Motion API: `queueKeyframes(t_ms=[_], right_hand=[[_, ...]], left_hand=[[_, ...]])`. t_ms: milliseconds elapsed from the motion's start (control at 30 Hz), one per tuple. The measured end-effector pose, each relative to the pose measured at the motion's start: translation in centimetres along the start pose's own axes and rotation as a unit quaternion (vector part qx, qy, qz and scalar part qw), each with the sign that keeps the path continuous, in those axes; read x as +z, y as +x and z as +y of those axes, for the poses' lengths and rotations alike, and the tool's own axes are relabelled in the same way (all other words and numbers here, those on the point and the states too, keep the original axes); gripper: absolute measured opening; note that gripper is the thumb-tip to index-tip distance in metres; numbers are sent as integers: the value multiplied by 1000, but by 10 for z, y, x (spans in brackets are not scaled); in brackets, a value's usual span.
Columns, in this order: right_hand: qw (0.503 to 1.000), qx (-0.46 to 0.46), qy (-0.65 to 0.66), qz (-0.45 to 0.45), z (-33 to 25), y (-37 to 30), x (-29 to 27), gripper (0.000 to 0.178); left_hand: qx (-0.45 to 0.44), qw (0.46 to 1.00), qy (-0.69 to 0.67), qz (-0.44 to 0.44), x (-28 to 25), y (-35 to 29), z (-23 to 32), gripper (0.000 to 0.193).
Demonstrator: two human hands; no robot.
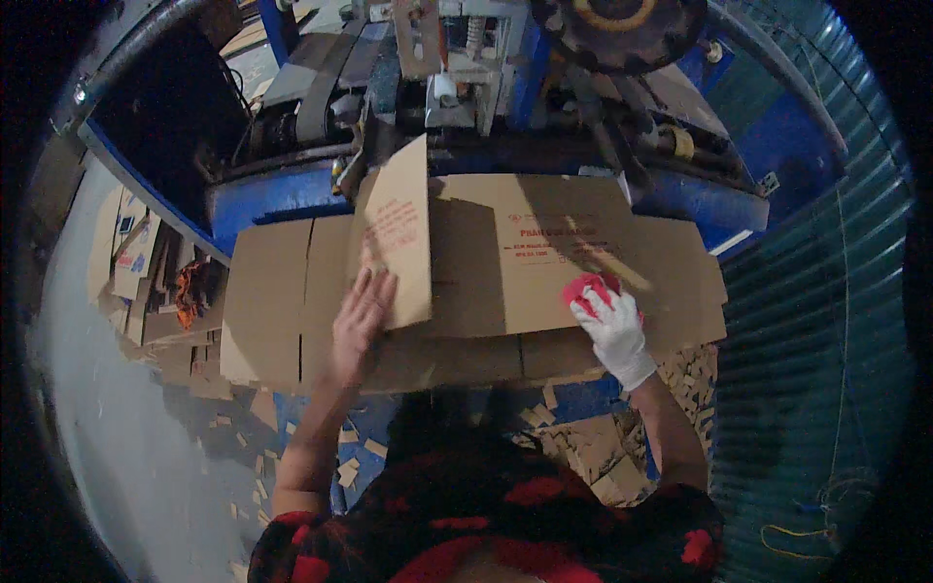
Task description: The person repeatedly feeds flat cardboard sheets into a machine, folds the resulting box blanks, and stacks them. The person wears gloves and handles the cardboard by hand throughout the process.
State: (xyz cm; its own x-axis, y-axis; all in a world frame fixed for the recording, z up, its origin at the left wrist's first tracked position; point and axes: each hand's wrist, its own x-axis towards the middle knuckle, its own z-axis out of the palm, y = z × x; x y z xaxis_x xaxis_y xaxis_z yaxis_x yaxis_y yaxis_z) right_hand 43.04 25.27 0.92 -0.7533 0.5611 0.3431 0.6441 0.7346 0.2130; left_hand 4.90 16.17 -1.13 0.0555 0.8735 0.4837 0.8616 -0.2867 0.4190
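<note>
A brown cardboard box blank (466, 282) with red print lies in front of me, over other flat cardboard (267, 291). Its left panel (398, 238) is folded up and leans at an angle. My left hand (364, 316), bare, rests with stretched fingers against the lower part of that panel; whether the thumb is behind it I cannot tell. On the right, my right hand (617, 335) wears a white knitted glove. Its fingers are closed around a crumpled pink-red cloth (590, 289), which touches the printed face of the blank.
A blue-framed machine (282, 199) with belts and rollers stands beyond the cardboard, a dark toothed wheel (622, 34) overhead. Cardboard stacks (146, 272) and an orange-red rag (188, 296) are at left. Cardboard scraps (593, 452) litter the floor. A corrugated metal wall (816, 321) rises at right.
</note>
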Motion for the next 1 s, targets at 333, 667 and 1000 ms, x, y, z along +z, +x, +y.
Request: queueKeyframes(t_ms=[333, 667, 1000], right_hand=[[977, 104, 154, 103, 36, 29, 47, 44], [978, 55, -200, 37, 105, 172, 109, 49], [969, 241, 11, 49, 143, 197, 147, 38]], left_hand=[[27, 997, 59, 29, 33, 45, -18, 49], [-87, 980, 175, -44, 70, 209, -93, 57], [22, 997, -52, -52, 47, 216, -115, 58]])
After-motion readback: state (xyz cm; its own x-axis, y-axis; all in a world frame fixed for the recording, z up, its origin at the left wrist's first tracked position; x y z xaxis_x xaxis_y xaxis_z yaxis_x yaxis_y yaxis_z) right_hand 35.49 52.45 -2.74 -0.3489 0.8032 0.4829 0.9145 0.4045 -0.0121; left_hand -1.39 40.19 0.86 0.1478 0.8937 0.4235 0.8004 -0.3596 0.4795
